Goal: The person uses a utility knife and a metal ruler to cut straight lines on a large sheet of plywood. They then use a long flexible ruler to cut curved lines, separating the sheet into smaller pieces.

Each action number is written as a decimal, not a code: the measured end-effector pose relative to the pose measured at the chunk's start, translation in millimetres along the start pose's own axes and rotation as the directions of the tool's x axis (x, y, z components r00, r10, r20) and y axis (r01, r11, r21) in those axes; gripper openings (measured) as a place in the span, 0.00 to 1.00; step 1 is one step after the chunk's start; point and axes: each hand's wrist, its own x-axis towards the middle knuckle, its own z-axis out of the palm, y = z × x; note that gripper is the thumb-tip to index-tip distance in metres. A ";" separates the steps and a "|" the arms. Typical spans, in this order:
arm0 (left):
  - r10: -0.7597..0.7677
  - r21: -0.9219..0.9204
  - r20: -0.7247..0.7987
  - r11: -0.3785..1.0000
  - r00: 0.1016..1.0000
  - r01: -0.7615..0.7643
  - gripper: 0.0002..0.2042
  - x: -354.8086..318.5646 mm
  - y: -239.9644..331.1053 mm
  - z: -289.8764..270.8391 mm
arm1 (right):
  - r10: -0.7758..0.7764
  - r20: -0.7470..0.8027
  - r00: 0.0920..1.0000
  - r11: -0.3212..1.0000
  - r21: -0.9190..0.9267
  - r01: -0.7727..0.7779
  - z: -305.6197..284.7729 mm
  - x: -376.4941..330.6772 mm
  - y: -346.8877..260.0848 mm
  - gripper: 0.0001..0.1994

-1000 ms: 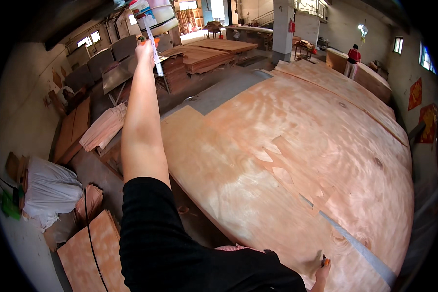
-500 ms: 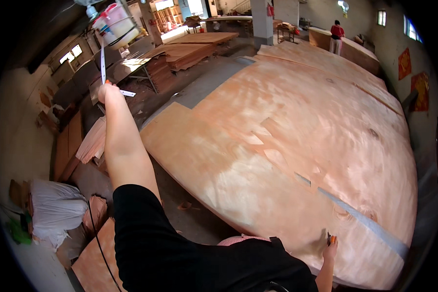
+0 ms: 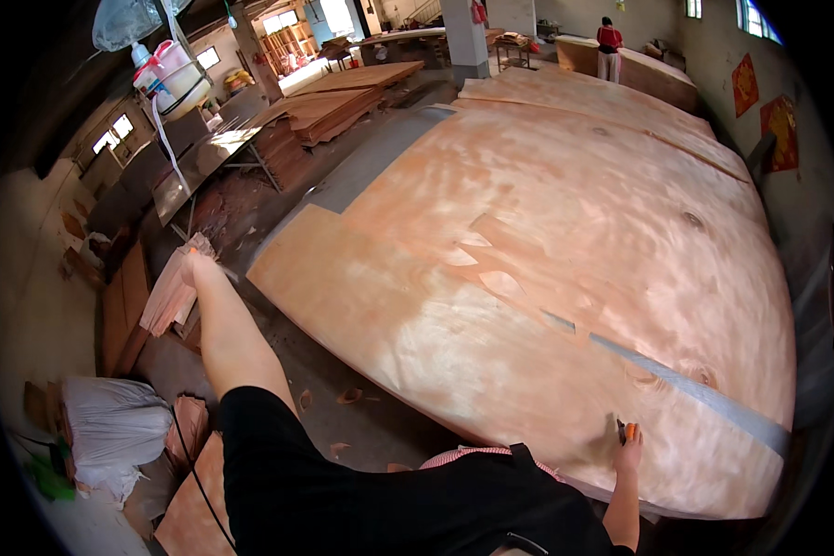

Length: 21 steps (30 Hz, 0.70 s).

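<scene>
My left hand (image 3: 195,266) is stretched out to the far left, its fingers closed on a narrow white tape (image 3: 170,148). Upward from there the tape runs to a hanging plastic container (image 3: 181,88). A small orange patch shows at the fingertips; what it is I cannot tell. At the lower right my right hand (image 3: 628,452) grips a small orange and black tool (image 3: 628,431), its kind too small to make out. That hand rests over large pale wood veneer sheets (image 3: 491,361). Torn veneer pieces (image 3: 500,283) lie around a gap in them.
A grey strip (image 3: 695,389) shows between the sheets. Stacked veneer (image 3: 334,107) lies beyond on the left. A white sack (image 3: 116,417) and a black cord (image 3: 190,463) are at the lower left. A person in red (image 3: 609,46) stands at the back. Scraps litter the floor (image 3: 343,408).
My left hand has come down and nearer, drawing the white tape with it. The view has shifted slightly; my right hand still holds the orange and black tool over the veneer.
</scene>
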 end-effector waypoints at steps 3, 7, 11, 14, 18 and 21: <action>-0.026 -0.089 -0.011 0.996 1.000 0.025 0.13 -38.4 -13.6 -6.0 | -0.048 -0.012 0.999 0.999 -0.011 0.048 -1.0 -0.4 7.0 0.27; 0.150 -0.197 0.243 0.975 0.958 -0.103 0.10 -75.6 -24.4 -1.9 | -0.067 -0.017 0.998 0.998 0.014 0.067 -3.3 0.6 10.5 0.27; 0.263 -0.320 0.515 0.942 0.816 -0.102 0.07 -124.3 -51.2 -0.3 | -0.036 0.004 0.999 0.994 0.105 0.035 -25.3 -9.9 -5.7 0.26; 0.409 -0.272 0.675 0.912 0.614 -0.308 0.08 -198.0 -62.2 -19.4 | -0.009 0.001 1.000 0.992 0.123 0.009 -37.6 -12.5 -6.5 0.25; 0.312 -0.248 0.856 0.948 0.413 -0.200 0.09 -295.7 -74.3 -81.4 | -0.122 -0.035 0.992 0.992 0.012 0.122 -20.9 -3.3 17.9 0.23; 0.228 -0.214 0.932 0.974 0.282 -0.079 0.09 -345.6 -99.0 -126.7 | -0.211 -0.109 0.971 0.977 -0.023 0.210 -4.8 1.8 30.9 0.23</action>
